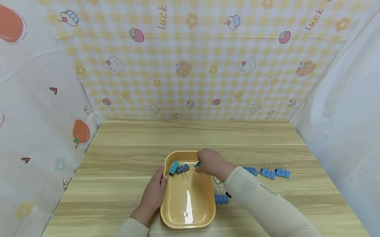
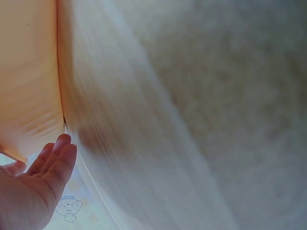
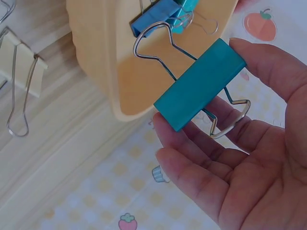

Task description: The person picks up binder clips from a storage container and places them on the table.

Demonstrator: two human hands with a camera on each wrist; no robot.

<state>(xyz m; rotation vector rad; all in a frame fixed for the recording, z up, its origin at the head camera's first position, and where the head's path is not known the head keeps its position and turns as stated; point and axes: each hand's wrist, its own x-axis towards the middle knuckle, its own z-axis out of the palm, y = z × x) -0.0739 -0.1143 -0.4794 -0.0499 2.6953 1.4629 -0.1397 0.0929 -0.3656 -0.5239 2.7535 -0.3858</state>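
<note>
A teal binder clip (image 3: 199, 86) is pinched between the thumb and fingers of my right hand (image 3: 240, 158), its wire handles standing out on both sides. In the head view the right hand (image 1: 213, 163) is over the far right corner of a yellow plastic tray (image 1: 189, 224), covering most of that clip. Inside the tray, near its far left, lie another teal binder clip (image 1: 174, 168) and a blue binder clip (image 1: 183, 169). My left hand (image 1: 155, 192) grips the tray's left side, thumb at the rim and fingers (image 2: 60, 165) along the outer wall.
To the right of the tray, blue binder clips (image 1: 268, 173) lie in a row on the wooden table (image 1: 115, 145). More blue clips (image 1: 221, 199) and a cream clip (image 3: 24, 62) sit close to the tray's right side. Patterned cloth (image 1: 207, 86) hangs behind.
</note>
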